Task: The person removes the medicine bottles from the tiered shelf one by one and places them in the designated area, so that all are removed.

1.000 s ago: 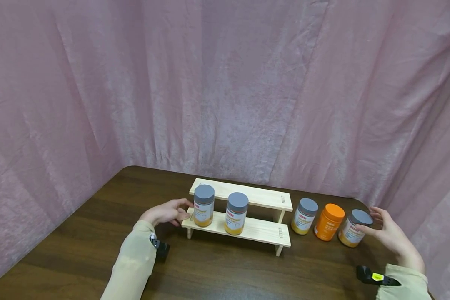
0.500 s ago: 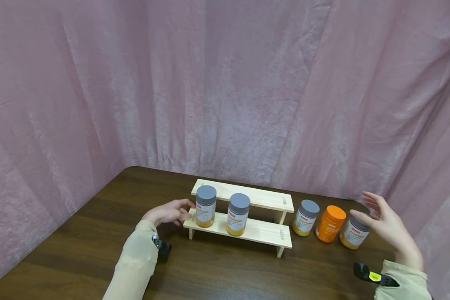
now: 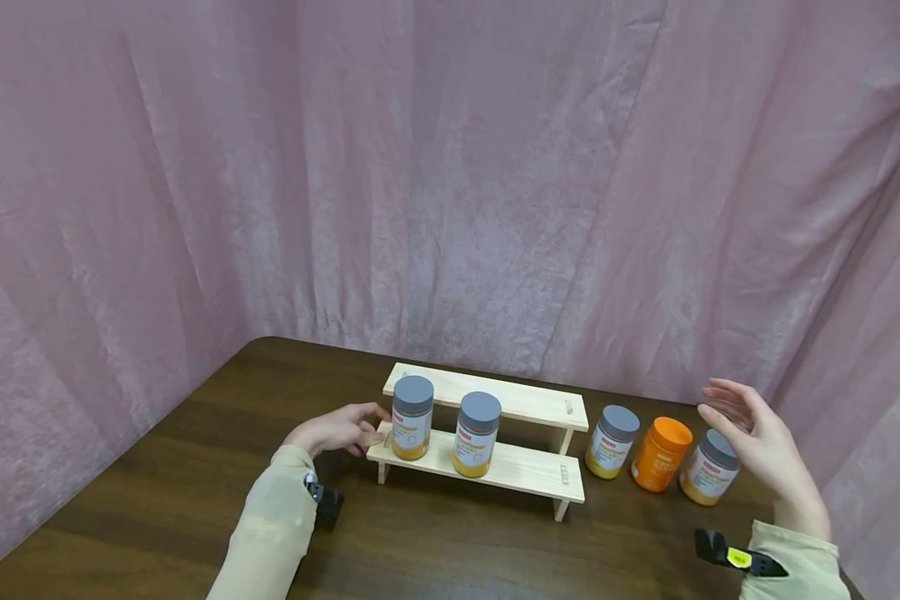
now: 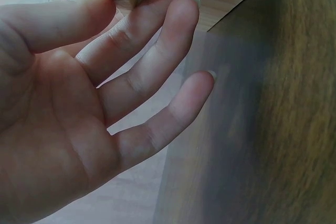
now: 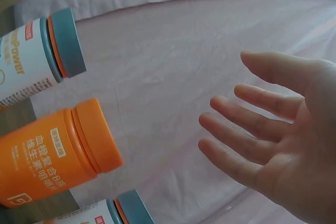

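Head view: R hand [image 3: 768, 446] had its fingers apart, grey-lidded end jar [image 3: 707, 484] below them, L hand [image 3: 337, 429] prob pinching the rack [image 3: 528, 468] (contact part-hidden); a low R sweep could've tipped that jar.

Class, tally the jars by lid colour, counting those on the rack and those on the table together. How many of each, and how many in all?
Grey-lidded jars: 4
Orange-lidded jar: 1
Total: 5
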### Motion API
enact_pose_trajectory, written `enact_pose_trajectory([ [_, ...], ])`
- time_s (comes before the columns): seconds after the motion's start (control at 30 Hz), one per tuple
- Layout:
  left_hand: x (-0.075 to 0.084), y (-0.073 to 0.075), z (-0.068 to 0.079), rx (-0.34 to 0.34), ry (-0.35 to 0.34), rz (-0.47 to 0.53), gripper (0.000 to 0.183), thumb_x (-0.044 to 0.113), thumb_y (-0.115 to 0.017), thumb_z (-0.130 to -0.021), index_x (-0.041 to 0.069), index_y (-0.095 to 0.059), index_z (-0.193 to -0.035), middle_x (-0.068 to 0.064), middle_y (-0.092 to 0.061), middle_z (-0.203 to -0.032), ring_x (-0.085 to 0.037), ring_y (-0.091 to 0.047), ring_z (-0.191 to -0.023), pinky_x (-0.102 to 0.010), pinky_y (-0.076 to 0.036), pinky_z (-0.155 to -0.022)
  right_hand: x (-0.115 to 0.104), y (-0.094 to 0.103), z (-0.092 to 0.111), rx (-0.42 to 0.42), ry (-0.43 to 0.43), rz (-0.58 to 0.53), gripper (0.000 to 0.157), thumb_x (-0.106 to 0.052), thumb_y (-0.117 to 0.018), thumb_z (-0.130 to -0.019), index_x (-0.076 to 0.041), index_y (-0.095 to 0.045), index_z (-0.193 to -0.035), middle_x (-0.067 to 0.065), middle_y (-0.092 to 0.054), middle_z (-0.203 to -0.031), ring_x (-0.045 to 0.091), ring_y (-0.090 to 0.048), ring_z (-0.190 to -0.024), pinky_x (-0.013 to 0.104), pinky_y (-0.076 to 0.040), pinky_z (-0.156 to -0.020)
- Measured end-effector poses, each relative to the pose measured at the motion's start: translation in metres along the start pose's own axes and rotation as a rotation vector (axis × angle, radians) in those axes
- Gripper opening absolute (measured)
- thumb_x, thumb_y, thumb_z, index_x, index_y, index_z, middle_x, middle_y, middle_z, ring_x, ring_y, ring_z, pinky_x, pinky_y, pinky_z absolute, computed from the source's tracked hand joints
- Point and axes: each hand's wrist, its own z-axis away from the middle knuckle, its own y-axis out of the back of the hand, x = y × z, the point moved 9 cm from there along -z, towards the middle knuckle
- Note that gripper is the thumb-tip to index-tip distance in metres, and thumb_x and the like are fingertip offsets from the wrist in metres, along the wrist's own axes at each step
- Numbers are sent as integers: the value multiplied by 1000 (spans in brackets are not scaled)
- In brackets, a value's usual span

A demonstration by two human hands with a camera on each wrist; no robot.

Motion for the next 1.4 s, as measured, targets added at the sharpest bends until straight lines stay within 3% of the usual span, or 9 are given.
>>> enact_pose_trajectory([
  [0.2,0,0,1,4,9,3,38,13,-59,-94,3,-50,-129,-3,-62,-84,-15,-58,-81,-33,-51,-73,-5,1,1,27,-18,-21,36,-19,-60,-96,-21,-50,-131,-44,-49,-101,-27,-47,-93,-2,-35,-78],
  [0.53,3,0,2,4,1,8,38,14,-60,-94,2,-50,-129,-8,-66,-92,-15,-60,-82,-33,-51,-73,-20,-18,-5,-41,-23,9,45,-26,-57,-98,-5,-45,-136,-43,-48,-104,-27,-46,-94,1,-37,-77],
  [0.67,1,1,0,11,-4,11,38,13,-61,-93,1,-50,-127,-13,-68,-100,-15,-61,-82,-33,-51,-72,-24,-31,-7,-91,-37,-21,47,-29,-55,-99,-5,-44,-138,-41,-50,-105,-24,-49,-95,2,-39,-78],
  [0.9,0,1,2,20,1,8,37,13,-61,-93,1,-51,-126,-11,-69,-98,-15,-61,-80,-32,-51,-71,-33,-49,-8,-134,-1,-137,41,-22,-56,-99,-11,-46,-137,-33,-57,-111,-19,-53,-102,4,-43,-82],
  [1.23,1,-1,2,20,4,13,36,13,-61,-93,2,-51,-126,-10,-68,-97,-15,-61,-79,-32,-51,-71,-38,-56,-9,-130,2,-179,38,-20,-56,-99,-11,-48,-135,-30,-60,-111,-15,-57,-102,5,-44,-83],
  [1.4,-1,1,1,26,11,16,37,12,-61,-93,2,-51,-126,-11,-68,-99,-15,-62,-80,-32,-51,-71,-43,-62,-12,-95,2,-146,37,-22,-57,-98,-9,-51,-132,-31,-60,-108,-18,-54,-101,3,-42,-83],
])
